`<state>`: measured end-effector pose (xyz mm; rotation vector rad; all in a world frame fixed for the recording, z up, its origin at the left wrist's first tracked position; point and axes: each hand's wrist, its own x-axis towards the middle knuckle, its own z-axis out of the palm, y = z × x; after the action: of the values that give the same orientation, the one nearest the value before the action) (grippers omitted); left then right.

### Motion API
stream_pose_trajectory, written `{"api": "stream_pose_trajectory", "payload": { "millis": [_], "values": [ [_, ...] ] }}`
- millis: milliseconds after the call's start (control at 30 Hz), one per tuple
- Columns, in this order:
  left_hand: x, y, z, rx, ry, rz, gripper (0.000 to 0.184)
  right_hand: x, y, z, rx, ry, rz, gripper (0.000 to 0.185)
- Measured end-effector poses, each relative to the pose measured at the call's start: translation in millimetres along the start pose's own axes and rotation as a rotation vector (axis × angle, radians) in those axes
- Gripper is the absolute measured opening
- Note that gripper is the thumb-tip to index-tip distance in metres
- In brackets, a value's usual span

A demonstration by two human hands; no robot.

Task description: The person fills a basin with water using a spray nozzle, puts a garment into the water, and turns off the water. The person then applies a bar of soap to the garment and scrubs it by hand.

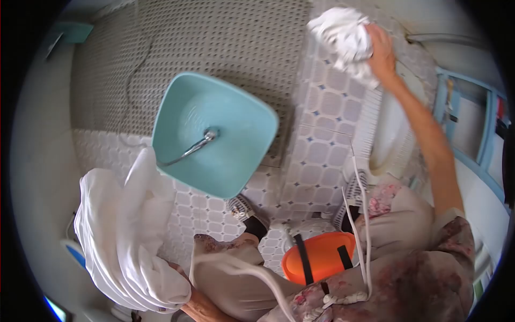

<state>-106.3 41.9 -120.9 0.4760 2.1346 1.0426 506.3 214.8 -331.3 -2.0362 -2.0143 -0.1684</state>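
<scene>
At the lower left, a large white cloth (126,236) hangs in folds over my left hand (181,275), which is mostly hidden beneath it. Up at the top right, my right hand (380,52) is closed on a bunched white cloth (343,40), with that arm stretched out over the tiled floor. Between them stands a light blue basin (244,123). A chrome shower head (211,134) on its hose lies inside the basin, where some water seems to show.
A perforated grey mat (241,32) covers the upper floor. A white squat toilet (394,129) is on the right, beside a light blue rack (477,155). An orange seat or tub (316,257) with black straps lies between the legs.
</scene>
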Motion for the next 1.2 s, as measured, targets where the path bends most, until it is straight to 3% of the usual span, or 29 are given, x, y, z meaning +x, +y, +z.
{"api": "stream_pose_trajectory", "payload": {
  "millis": [100,233,367,467,500,600,733,800,1033,1200],
  "values": [
    [-4.9,0.1,-8.6,-0.138,0.028,0.008,0.052,30.8,38.4,45.2,-0.099,-0.271,0.143,0.078],
    [-19.4,-6.5,-16.1,-0.302,0.031,0.016,0.054,53.8,39.7,50.6,-0.198,-0.541,0.261,0.092],
    [-38.3,-3.3,-28.5,-0.411,0.01,0.026,0.055,54.0,58.7,45.0,-0.055,-0.591,0.118,0.101],
    [-49.7,1.9,-31.1,-0.473,-0.03,0.034,0.056,40.6,66.8,47.7,0.001,-0.399,0.077,0.104],
    [-52.0,1.2,-28.1,-0.49,-0.047,0.035,0.056,36.8,46.1,27.5,-0.035,-0.445,0.219,0.101],
    [-56.3,5.1,-21.9,-0.516,-0.105,0.036,0.057,25.6,14.9,-2.7,-0.158,-0.314,0.146,0.097],
    [-60.3,8.7,-4.2,-0.542,-0.176,0.033,0.058,9.2,-12.6,-9.5,-0.141,-0.098,-0.083,0.072],
    [-63.0,9.0,5.6,-0.534,-0.213,0.037,0.059,-1.7,-28.3,-15.2,0.072,-0.014,-0.274,0.055],
    [-63.8,2.8,0.6,-0.539,-0.196,0.035,0.061,-45.5,-89.3,6.8,0.347,-0.23,-0.433,0.035],
    [-52.6,-10.5,-10.6,-0.521,-0.118,0.016,0.06,-75.4,-90.3,-9.6,0.37,-0.316,-0.541,0.038]
  ]
}}
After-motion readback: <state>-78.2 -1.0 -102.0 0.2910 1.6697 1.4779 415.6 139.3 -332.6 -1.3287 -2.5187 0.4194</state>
